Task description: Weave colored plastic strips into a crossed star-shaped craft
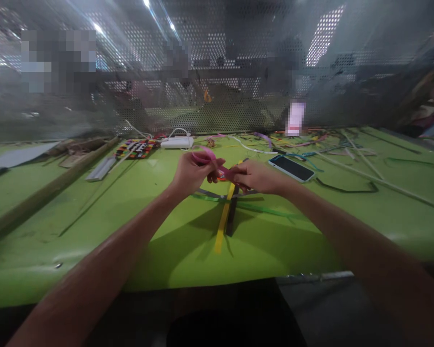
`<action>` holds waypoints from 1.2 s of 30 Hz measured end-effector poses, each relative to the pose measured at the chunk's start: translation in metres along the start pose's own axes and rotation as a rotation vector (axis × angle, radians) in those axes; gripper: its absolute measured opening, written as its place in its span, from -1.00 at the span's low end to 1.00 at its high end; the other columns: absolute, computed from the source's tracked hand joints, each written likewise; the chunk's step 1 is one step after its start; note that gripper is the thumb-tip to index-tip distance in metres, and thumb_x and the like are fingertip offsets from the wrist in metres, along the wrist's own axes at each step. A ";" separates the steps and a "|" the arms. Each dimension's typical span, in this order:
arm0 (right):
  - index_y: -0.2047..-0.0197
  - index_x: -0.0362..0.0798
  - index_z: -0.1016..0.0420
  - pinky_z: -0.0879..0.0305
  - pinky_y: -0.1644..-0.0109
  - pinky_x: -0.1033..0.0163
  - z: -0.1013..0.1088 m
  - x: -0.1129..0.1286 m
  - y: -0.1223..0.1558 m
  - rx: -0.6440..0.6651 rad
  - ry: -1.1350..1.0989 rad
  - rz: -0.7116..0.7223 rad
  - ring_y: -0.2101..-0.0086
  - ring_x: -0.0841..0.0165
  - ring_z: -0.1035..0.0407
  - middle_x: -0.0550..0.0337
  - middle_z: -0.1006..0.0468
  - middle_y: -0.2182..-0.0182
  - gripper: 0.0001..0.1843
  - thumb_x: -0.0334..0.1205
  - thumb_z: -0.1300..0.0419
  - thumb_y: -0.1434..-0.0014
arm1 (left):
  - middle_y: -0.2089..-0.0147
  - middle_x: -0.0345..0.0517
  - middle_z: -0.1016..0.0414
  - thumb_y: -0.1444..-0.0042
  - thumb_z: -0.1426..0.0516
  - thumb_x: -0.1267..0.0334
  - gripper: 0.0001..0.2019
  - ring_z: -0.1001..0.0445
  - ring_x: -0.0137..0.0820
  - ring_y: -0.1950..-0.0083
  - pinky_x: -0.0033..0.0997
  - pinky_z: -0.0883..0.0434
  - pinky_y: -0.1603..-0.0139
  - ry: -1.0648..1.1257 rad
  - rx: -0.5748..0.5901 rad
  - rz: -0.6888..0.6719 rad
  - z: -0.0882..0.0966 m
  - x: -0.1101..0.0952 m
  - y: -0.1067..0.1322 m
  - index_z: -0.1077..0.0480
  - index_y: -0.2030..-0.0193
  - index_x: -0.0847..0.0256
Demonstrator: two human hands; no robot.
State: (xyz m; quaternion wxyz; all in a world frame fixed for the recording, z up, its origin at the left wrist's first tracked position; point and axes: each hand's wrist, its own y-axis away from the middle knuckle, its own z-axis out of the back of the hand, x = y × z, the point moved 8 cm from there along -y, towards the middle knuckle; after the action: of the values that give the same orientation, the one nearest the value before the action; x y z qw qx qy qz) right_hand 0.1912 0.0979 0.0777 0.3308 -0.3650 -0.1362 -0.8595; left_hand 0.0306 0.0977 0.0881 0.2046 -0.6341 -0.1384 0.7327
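Observation:
Between my hands runs a pink strip (206, 153), curled in a loop over my left hand (195, 171), whose fingers are closed on it. My right hand (251, 176) pinches the strip's other stretch. Just below lie crossing strips on the green table: a yellow strip (222, 226) and a dark brown strip (232, 214) reach towards me. A green strip (264, 208) and a grey strip pass across them. Where the strips meet is partly hidden behind my fingers.
A phone (292, 168) lies right of my hands. At the back left are a woven colourful piece (139, 148) and a white power strip (177, 142). A long pole (54, 188) lies at left. Loose strips scatter at the back right, before a perforated metal panel (217, 108).

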 end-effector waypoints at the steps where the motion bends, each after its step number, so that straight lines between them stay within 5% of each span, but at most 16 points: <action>1: 0.36 -0.02 -0.50 -0.21 0.36 0.26 0.002 0.000 0.000 -0.003 -0.015 -0.001 0.52 0.40 -0.36 0.25 -0.50 0.54 -0.59 0.00 -0.23 -0.50 | 0.56 -0.10 -0.58 -0.10 -0.55 -0.26 -0.41 -0.51 -0.44 0.61 -0.48 -0.49 0.58 0.012 -0.015 -0.020 0.001 -0.001 0.000 -0.56 0.47 0.25; 7: 0.36 -0.05 -0.53 -0.15 0.34 0.25 0.005 -0.003 -0.002 -0.024 0.085 -0.021 0.50 0.40 -0.36 0.23 -0.53 0.53 -0.59 -0.07 -0.21 -0.54 | 0.49 -0.13 -0.61 -0.08 -0.57 -0.14 -0.53 -0.58 -0.44 0.52 -0.54 -0.46 0.57 0.019 -0.074 -0.085 0.008 -0.002 -0.003 -0.64 0.33 0.27; 15: 0.44 -0.04 -0.42 -0.04 0.30 0.20 0.014 -0.011 -0.007 -0.148 0.341 -0.028 0.48 0.40 -0.28 0.19 -0.51 0.55 -0.59 -0.25 -0.17 -0.51 | 0.31 -0.06 -0.70 0.00 -0.62 -0.06 -0.51 -0.78 -0.21 0.29 -0.42 -0.66 0.45 0.137 -0.026 0.039 0.004 0.014 -0.005 -0.62 0.21 0.27; 21: 0.28 -0.02 -0.51 -0.26 0.27 0.25 0.007 -0.012 -0.007 -0.096 0.065 0.061 0.38 0.33 -0.45 0.13 -0.66 0.39 -0.71 -0.12 -0.21 -0.53 | 0.37 -0.07 -0.69 0.05 -0.65 -0.03 -0.49 -0.76 -0.22 0.36 -0.23 -0.79 0.26 0.205 -0.005 0.088 0.001 0.019 -0.005 -0.61 0.23 0.30; 25: 0.31 0.01 -0.42 -0.27 0.36 0.28 0.004 -0.014 -0.005 -0.080 -0.192 0.031 0.50 0.39 -0.35 0.26 -0.49 0.51 -0.54 0.08 -0.17 -0.61 | 0.34 -0.04 -0.74 0.09 -0.66 -0.06 -0.47 -0.78 -0.18 0.35 -0.13 -0.82 0.18 0.206 0.018 0.076 -0.002 0.015 -0.004 -0.63 0.23 0.29; 28: 0.33 0.01 -0.41 -0.28 0.41 0.30 0.006 -0.020 -0.004 -0.116 -0.309 -0.032 0.56 0.43 -0.29 0.32 -0.40 0.55 -0.56 0.03 -0.22 -0.60 | 0.34 -0.04 -0.74 0.07 -0.65 -0.05 -0.48 -0.79 -0.14 0.33 -0.06 -0.83 0.12 0.250 0.012 0.046 -0.002 0.013 -0.004 -0.63 0.22 0.28; 33: 0.33 -0.01 -0.50 -0.45 0.35 0.26 0.002 -0.029 -0.007 -0.117 -0.398 -0.093 0.47 0.36 -0.45 0.18 -0.56 0.45 -0.59 -0.04 -0.30 -0.57 | 0.28 -0.02 -0.75 0.00 -0.63 -0.02 -0.54 -0.83 -0.10 0.21 0.04 -0.83 -0.02 0.191 0.038 0.036 -0.002 0.019 -0.004 -0.62 0.20 0.25; 36: 0.42 0.00 -0.35 -0.33 0.42 0.30 0.002 -0.029 -0.008 -0.137 -0.406 -0.095 0.55 0.44 -0.27 0.29 -0.35 0.56 -0.51 -0.13 -0.23 -0.62 | 0.27 -0.05 -0.72 -0.04 -0.61 0.00 -0.56 -0.82 -0.11 0.22 -0.01 -0.83 0.05 0.140 0.043 0.026 -0.001 0.021 -0.004 -0.59 0.20 0.24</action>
State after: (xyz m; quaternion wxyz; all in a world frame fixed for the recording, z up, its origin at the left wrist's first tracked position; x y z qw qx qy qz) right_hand 0.2017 0.1184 0.0582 0.2300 -0.5454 -0.1583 -0.7903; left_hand 0.0299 0.1108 0.0713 0.2178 -0.6810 -0.0997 0.6920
